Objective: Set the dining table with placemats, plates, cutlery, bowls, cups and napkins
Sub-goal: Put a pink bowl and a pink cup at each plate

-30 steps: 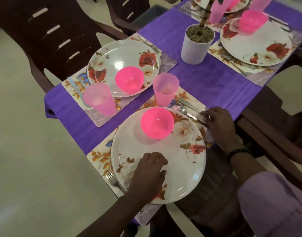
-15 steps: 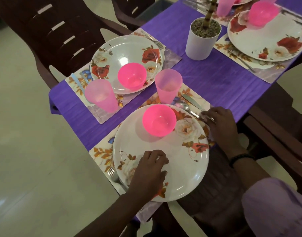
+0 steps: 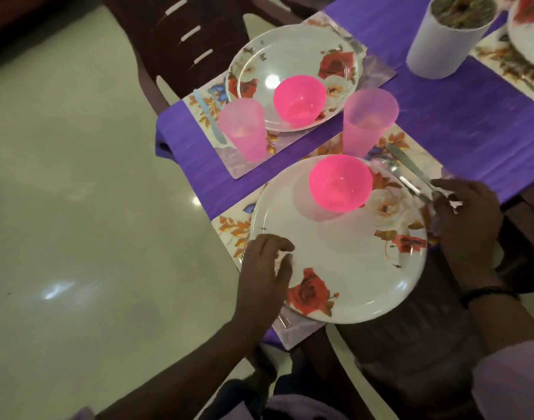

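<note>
Left hand (image 3: 264, 268) has slid off the glossy round plate (image 3: 350, 268), grip loose; right hand (image 3: 464, 219) seemingly pinches cutlery (image 3: 411, 177).

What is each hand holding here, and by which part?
The left hand holds nothing; its relaxed fingers are at the near plate's left rim. The right hand is at the cutlery's handle ends; a grip cannot be told.
</note>
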